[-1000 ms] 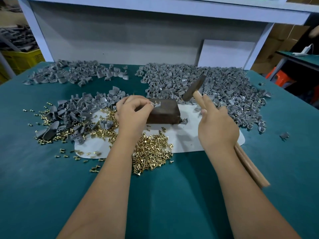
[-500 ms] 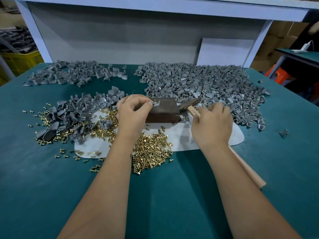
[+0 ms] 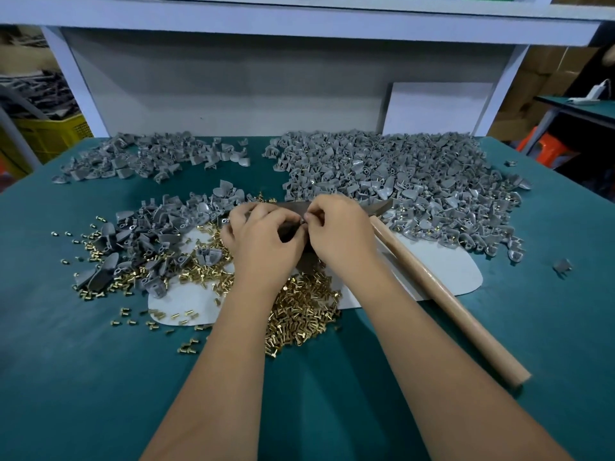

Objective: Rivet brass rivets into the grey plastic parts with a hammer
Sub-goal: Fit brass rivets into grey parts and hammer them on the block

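Both hands meet over the dark block [image 3: 296, 234], which they mostly hide. The left hand [image 3: 263, 241] and right hand [image 3: 339, 234] each have a narrow grip, fingertips pinching a small grey part [image 3: 303, 220] between them at the block's top. The hammer [image 3: 442, 291] lies free on the tabletop [image 3: 66, 361] just right of the right hand, wooden handle pointing near-right, head at the block's far right. Brass rivets [image 3: 299, 314] lie heaped near the wrists on a white sheet [image 3: 456, 271]. Grey plastic parts [image 3: 399, 181] are piled far right, with smaller piles left.
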Demonstrator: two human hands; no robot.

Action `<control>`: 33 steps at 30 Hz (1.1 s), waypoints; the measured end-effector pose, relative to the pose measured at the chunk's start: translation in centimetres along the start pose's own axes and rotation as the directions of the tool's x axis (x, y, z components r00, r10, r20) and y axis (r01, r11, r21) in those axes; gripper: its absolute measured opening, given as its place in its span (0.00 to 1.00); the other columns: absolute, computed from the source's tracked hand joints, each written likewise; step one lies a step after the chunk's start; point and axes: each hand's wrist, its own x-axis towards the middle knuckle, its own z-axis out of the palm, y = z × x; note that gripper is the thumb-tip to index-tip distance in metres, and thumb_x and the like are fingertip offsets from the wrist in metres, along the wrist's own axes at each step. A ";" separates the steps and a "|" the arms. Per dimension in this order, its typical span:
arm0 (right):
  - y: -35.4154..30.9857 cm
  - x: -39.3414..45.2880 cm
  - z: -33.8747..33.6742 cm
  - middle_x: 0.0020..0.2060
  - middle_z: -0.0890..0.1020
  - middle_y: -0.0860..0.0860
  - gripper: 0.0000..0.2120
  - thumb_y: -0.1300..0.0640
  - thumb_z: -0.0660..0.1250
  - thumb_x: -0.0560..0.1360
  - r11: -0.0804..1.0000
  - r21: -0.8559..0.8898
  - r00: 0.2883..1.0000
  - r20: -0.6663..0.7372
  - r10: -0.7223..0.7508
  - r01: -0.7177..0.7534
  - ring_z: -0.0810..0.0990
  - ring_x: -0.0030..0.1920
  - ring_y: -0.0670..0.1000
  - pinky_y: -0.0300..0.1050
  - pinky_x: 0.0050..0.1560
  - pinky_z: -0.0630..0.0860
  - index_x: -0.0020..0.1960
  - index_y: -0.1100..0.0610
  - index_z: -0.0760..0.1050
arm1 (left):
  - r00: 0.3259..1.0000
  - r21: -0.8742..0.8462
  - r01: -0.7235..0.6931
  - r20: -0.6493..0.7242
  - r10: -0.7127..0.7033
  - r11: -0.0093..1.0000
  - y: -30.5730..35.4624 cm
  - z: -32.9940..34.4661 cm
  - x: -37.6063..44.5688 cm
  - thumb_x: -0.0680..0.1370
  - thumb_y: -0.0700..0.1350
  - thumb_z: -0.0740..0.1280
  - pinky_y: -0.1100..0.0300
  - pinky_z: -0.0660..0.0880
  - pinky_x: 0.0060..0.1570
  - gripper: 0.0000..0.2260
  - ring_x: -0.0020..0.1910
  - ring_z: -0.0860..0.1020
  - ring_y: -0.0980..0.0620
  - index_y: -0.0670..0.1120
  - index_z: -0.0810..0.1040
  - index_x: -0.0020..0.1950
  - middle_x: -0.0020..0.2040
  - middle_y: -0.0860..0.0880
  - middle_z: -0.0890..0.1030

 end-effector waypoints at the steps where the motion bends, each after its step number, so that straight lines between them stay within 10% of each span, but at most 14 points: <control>1: -0.1 -0.1 0.1 0.43 0.78 0.50 0.05 0.55 0.64 0.77 1.000 -0.017 1.000 -0.020 -0.013 0.013 0.74 0.49 0.52 0.44 0.42 0.67 0.44 0.54 0.77 | 1.000 0.006 -0.001 -0.003 0.001 1.000 0.1 -0.1 0.0 0.75 0.53 0.70 0.48 0.54 0.65 0.04 0.66 0.62 0.49 0.56 0.84 0.47 0.57 0.55 0.80; 24: 0.4 -1.4 -0.1 0.44 0.77 0.47 0.06 0.61 0.62 0.77 0.984 0.178 0.997 -0.072 0.014 -0.001 0.72 0.49 0.48 0.41 0.46 0.67 0.46 0.55 0.77 | 0.991 -0.063 0.127 0.060 -0.123 0.990 0.5 -0.3 0.0 0.75 0.55 0.70 0.44 0.53 0.67 0.02 0.69 0.60 0.50 0.60 0.81 0.44 0.59 0.59 0.77; 28: 3.7 -2.1 -3.3 0.49 0.79 0.52 0.11 0.54 0.60 0.78 0.959 -0.232 0.969 -0.224 0.109 -0.162 0.75 0.51 0.53 0.43 0.46 0.69 0.57 0.56 0.76 | 0.985 -0.088 0.151 0.101 -0.142 0.985 0.2 -0.1 0.2 0.76 0.57 0.69 0.45 0.52 0.66 0.04 0.70 0.58 0.52 0.59 0.80 0.44 0.60 0.60 0.76; 33: 6.5 -3.6 -4.8 0.56 0.75 0.60 0.18 0.46 0.61 0.78 0.771 -0.568 0.928 0.033 0.371 -0.288 0.72 0.58 0.62 0.51 0.52 0.71 0.57 0.60 0.76 | 0.985 -0.075 0.147 0.106 -0.138 0.986 0.3 0.0 0.3 0.76 0.57 0.68 0.46 0.52 0.65 0.04 0.70 0.58 0.51 0.60 0.80 0.44 0.61 0.59 0.76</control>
